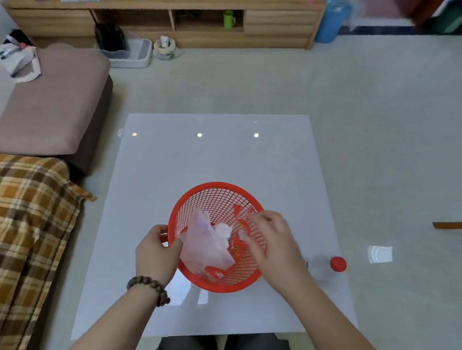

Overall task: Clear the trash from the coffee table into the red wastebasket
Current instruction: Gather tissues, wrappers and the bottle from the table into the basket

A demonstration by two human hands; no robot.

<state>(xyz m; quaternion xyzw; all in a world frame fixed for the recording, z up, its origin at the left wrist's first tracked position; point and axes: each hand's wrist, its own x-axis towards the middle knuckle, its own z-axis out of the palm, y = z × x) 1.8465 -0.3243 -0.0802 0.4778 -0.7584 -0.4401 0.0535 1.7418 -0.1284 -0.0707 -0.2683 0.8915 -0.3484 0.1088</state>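
Observation:
The red mesh wastebasket [211,198] stands tilted on the glossy white coffee table [198,155], its mouth turned toward me. My left hand [155,254] grips its near left rim. Inside lie a crumpled clear plastic bag [207,242] and a red wrapper [236,248]. My right hand [271,239] reaches over the right rim, fingers pinched on a small red-and-clear wrapper piece [241,215] above the basket's inside. A clear plastic bottle with a red cap [338,264] lies on its side at the table's right edge, just beyond my right forearm.
A sofa with a plaid blanket [15,234] and a brown cushion [51,103] runs along the left. A wooden TV cabinet [165,18] and a blue bin [331,21] stand at the back. A white paper piece [380,254] lies on the floor to the right.

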